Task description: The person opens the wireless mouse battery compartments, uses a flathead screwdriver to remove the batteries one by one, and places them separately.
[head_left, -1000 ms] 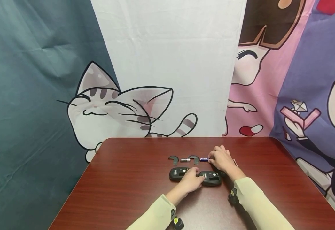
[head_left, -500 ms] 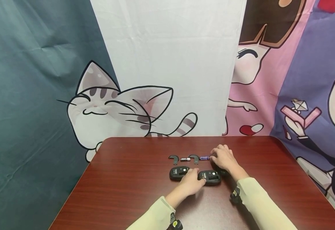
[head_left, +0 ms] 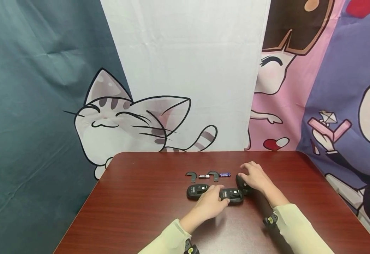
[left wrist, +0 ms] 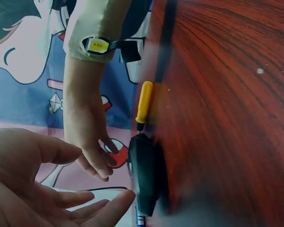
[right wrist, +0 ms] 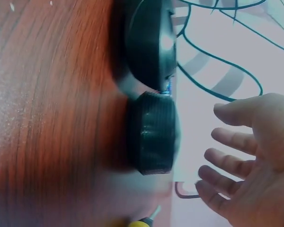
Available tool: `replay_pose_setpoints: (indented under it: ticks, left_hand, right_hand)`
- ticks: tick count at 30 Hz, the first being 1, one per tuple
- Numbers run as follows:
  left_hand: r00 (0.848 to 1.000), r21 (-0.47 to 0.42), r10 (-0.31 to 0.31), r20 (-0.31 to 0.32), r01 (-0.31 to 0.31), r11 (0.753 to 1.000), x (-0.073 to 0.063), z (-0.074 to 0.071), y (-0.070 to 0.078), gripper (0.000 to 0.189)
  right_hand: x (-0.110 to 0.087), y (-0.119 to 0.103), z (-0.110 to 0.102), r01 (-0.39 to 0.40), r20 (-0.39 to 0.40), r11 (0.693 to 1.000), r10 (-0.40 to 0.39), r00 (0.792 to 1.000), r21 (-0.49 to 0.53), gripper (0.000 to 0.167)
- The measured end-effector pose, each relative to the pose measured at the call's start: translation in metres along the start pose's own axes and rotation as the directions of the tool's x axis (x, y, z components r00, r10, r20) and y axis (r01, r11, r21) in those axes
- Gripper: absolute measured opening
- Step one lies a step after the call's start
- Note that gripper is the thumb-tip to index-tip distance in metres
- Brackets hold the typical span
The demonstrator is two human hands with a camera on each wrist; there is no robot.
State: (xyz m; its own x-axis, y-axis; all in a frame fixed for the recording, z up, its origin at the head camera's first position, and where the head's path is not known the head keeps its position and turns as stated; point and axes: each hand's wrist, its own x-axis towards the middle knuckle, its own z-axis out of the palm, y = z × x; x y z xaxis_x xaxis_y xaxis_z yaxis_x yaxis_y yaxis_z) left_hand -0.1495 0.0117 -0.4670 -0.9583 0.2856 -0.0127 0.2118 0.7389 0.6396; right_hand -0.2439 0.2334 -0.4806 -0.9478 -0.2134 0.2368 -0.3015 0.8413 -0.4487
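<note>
The right-side overturned computer mouse [head_left: 233, 196] is lying with its long axis crosswise; the left hand [head_left: 209, 204], nearer, is hovering by its left end, fingers loose, holding nothing; the right hand [head_left: 255, 177], gripping nothing, is hanging past its right end.

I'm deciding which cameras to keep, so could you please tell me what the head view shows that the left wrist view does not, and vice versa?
Only the head view: two dark hook-shaped covers and a small silver-and-black cylindrical battery.
Only the left wrist view: a yellow-handled screwdriver with a slim shaft.
Both: the person's bare left hand, bare right hand and the reddish-brown wood-grain table.
</note>
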Motion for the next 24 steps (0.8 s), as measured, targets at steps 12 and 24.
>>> replay_pose_setpoints:
  ticks: [12, 24]
  left_hand:
    - [0.987, 0.083, 0.138, -0.088, -0.131, 0.988, 0.011, 0.004, 0.010, 0.049]
    - [0.983, 0.142, 0.179, -0.034, -0.173, 0.975, 0.038, 0.020, 0.016, 0.048]
  right_hand:
    - [-0.026, -0.008, -0.016, -0.033, 0.033, 0.999, 0.033, 0.999, 0.025, 0.044]
    - [-0.040, -0.001, -0.014, 0.051, 0.041, 0.998, -0.053, 0.998, 0.035, 0.054]
